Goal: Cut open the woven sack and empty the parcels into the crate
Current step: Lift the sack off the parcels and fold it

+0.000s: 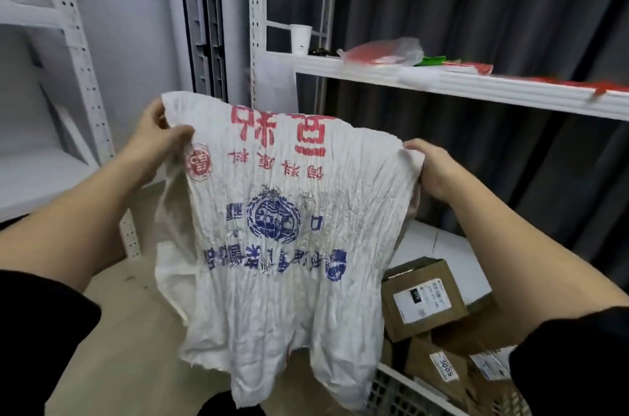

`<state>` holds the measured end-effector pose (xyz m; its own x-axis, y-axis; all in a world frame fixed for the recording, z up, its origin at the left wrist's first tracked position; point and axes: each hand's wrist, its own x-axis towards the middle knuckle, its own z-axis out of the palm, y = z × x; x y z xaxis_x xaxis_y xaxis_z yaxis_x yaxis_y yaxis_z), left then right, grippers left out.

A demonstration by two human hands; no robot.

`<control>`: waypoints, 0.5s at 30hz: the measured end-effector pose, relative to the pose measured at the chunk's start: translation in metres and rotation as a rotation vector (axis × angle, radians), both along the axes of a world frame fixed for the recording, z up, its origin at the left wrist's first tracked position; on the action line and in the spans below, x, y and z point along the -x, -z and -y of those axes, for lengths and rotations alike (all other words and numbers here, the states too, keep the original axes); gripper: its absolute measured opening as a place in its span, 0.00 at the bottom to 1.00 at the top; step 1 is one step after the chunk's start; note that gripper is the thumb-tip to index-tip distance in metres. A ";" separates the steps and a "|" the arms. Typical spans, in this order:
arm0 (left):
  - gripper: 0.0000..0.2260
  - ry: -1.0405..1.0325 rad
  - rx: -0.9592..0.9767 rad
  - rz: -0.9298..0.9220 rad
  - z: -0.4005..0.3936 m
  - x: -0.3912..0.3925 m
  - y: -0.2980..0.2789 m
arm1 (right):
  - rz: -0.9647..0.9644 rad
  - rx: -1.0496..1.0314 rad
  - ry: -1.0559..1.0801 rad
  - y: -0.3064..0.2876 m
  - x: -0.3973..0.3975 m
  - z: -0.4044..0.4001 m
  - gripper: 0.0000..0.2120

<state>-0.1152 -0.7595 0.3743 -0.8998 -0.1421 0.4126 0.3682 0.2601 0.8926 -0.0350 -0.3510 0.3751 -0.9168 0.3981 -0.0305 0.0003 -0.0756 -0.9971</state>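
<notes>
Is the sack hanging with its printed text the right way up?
No, the woven sack hangs from both hands with its red and blue print upside down.

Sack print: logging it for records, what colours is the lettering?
Red at top, blue below, on the white sack; head view.

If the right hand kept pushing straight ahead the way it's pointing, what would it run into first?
The right hand grips a corner of the woven sack and points up and forward. Beyond it the way looks free up to the dark curtain, below the white shelf; depth is unclear.

The white woven sack, printed red and blue, hangs limp and upside down, wrinkled. Brown cardboard parcels lie heaped in the grey crate.
</notes>
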 end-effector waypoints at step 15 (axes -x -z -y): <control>0.43 -0.270 0.711 -0.109 0.022 -0.012 -0.004 | -0.082 -1.004 0.349 0.008 0.031 0.022 0.12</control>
